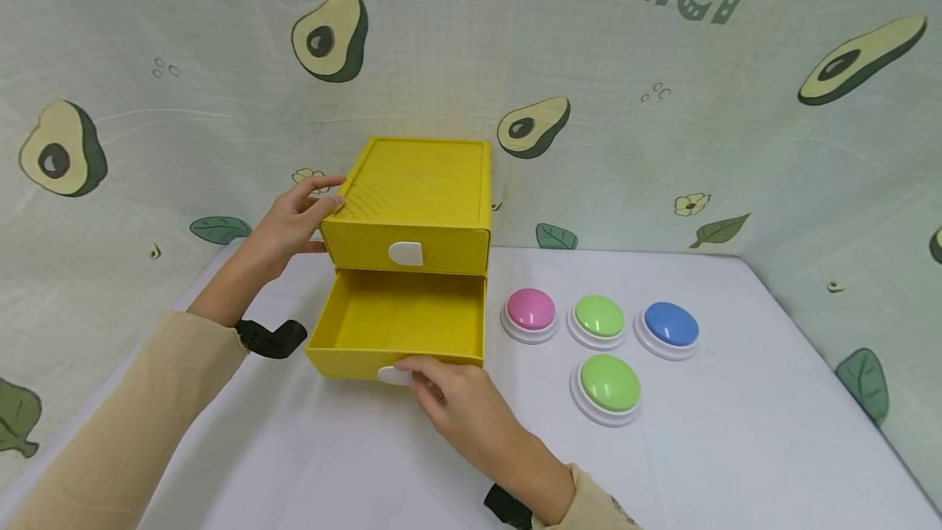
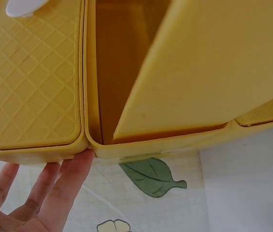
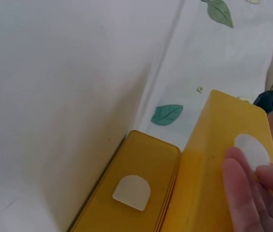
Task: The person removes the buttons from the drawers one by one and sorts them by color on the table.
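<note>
Near the back edge of the white table [image 1: 736,464], the yellow plastic two-drawer box [image 1: 423,186] stands. The right hand [image 1: 459,403] pinches the white tab [image 1: 393,375] of the pulled-out lower drawer [image 1: 390,321]. Only the left wrist view shows the left hand [image 1: 290,223] with straight fingers [image 2: 66,186] against the box's corner.

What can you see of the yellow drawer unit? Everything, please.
The yellow drawer unit looks like matte plastic, two drawers stacked, with a ribbed, recessed top. It stands upright on the white table near the avocado-print backdrop. The top drawer is closed; the bottom drawer is pulled out and looks empty. Each has a white tab handle. The left hand touches the unit's upper left corner; the right hand pinches the bottom drawer's tab.
</note>
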Motion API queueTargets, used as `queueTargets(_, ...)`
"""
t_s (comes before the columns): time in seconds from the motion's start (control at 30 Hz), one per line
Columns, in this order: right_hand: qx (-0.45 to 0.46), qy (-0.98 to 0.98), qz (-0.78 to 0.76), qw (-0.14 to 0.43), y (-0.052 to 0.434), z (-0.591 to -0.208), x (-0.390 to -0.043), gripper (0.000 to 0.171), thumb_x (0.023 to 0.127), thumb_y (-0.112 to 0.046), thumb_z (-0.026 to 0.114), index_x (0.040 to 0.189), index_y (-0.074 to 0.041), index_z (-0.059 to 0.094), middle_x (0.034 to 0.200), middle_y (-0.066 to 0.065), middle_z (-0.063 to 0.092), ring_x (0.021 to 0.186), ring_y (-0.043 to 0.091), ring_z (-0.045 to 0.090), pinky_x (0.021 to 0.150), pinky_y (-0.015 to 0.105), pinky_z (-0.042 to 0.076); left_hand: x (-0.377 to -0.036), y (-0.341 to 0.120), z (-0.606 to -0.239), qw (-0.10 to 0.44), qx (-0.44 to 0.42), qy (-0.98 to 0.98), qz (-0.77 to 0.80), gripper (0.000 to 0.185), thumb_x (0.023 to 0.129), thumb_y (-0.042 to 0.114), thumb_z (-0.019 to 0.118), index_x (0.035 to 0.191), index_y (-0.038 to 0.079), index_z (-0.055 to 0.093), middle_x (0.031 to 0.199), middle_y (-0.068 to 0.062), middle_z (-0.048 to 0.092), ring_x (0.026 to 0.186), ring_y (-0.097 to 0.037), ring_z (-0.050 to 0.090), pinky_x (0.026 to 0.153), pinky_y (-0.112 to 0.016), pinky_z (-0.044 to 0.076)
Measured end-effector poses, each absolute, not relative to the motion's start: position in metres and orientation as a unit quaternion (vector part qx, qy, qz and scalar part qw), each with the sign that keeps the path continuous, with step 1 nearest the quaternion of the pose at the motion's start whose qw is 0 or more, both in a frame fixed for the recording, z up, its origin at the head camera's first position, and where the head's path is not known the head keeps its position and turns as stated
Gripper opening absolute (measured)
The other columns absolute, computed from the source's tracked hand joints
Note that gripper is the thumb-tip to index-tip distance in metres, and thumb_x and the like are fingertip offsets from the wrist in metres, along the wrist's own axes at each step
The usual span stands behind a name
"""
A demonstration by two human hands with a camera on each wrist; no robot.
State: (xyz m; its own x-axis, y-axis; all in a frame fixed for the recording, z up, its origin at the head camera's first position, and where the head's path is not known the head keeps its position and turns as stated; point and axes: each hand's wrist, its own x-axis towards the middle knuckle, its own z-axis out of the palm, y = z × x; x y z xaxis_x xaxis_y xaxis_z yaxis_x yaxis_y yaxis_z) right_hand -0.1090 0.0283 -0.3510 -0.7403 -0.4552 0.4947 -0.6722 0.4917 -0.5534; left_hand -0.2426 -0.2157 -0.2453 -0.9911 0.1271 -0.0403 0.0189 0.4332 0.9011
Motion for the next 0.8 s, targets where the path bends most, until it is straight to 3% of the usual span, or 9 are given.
queueTargets(0.2,0.311,-0.856,0.381,0.157,0.0245,-0.3512,-0.1101,0.015,0.086,-0.011,0.066,0.100,-0.015,0.069,0.078,-0.004,0.068,0.062,0.003,0.051,0.063,0.005,0.046,-0.2431,-0.2158,-0.2460,0.052,0.046,0.844,0.532,0.057,0.097,0.042,0.041,0.148,0.025,0.022,0.146,-0.021,0.030,0.124,-0.038,0.042,0.095,-0.058,0.042)
queueTargets(0.8,0.301,-0.863,0.375,0.153,0.0215,-0.3479,-0.1135,0.012,0.086,-0.009,0.066,0.097,-0.013,0.068,0.065,-0.004,0.058,0.056,0.001,0.042,0.057,0.006,0.043,-0.2427,-0.2163,-0.2463,0.052,0.043,0.844,0.532,0.057,0.097,0.042,0.041,0.148,0.026,0.022,0.146,-0.021,0.029,0.125,-0.039,0.041,0.096,-0.058,0.041)
